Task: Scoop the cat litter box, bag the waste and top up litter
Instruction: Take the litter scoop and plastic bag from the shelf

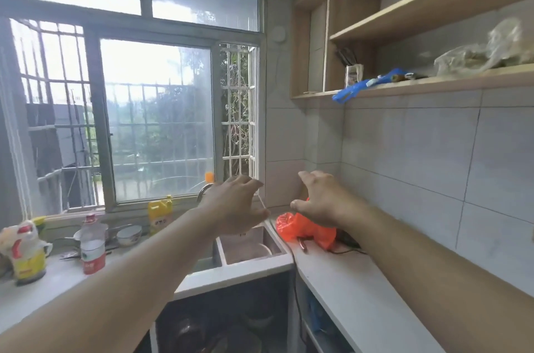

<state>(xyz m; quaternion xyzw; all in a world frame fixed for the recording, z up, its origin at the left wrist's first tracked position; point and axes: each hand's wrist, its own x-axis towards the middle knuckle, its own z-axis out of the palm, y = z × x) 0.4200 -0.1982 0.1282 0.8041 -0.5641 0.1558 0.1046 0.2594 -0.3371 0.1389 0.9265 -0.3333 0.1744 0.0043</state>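
Kitchen counter (341, 274): both hands, left (234, 205), right (320, 199), grips open, empty, above orange bag (300, 230).

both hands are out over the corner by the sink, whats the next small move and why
Probably lower the right hand onto the orange plastic bag on the counter and pinch it. Both hands are open and empty, the right one directly above the bag, the left hand over the sink. No litter box is in view, and the waste needs a bag.

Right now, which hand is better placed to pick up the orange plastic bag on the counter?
Right hand: it hovers open directly over the orange bag. The left hand is open above the sink, farther away.
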